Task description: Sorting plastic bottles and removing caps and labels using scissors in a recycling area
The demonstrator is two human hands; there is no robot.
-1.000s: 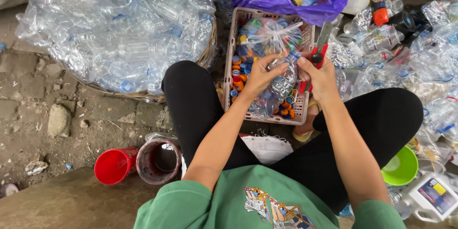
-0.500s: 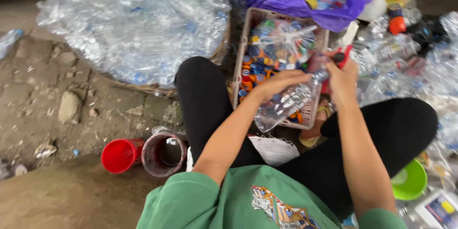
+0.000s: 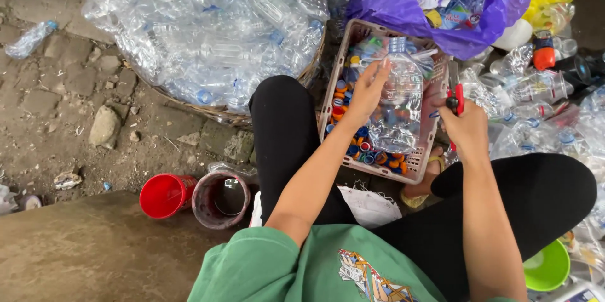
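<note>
A clear plastic bottle (image 3: pixel 397 97) stands nearly upright over the pinkish crate (image 3: pixel 333 93), its neck pointing away from the person and its crumpled base low over the crate's near end. The left hand (image 3: pixel 367 91) grips the bottle's left side: the fingers (image 3: pixel 380 69) are curled flat against the plastic, closed on it rather than spread, with the thumb hidden behind the bottle. The right hand (image 3: pixel 466 131) sits just right of the crate's right wall, fist closed around a red-handled cutter (image 3: pixel 458 96), whose red grip sticks up out of the fingers close to the bottle's right side; whether the tool touches the bottle cannot be told.

Inside the crate lie many loose bottle caps (image 3: pixel 360 141) in blue, orange and red, heaped beneath the bottle. Left of the crate stands a wide woven basket (image 3: pixel 214 113) piled with clear empty bottles. Beyond the crate's far end sits a purple bag (image 3: pixel 403 9) stuffed with mixed packaging. Right of the crate more crushed bottles (image 3: pixel 523 97) are scattered on the ground. Nearer than the crate, on its left, a red cup (image 3: pixel 165 195) lies touching a dull brown cup (image 3: pixel 220 198); to the near right is a green bowl (image 3: pixel 547 267).
</note>
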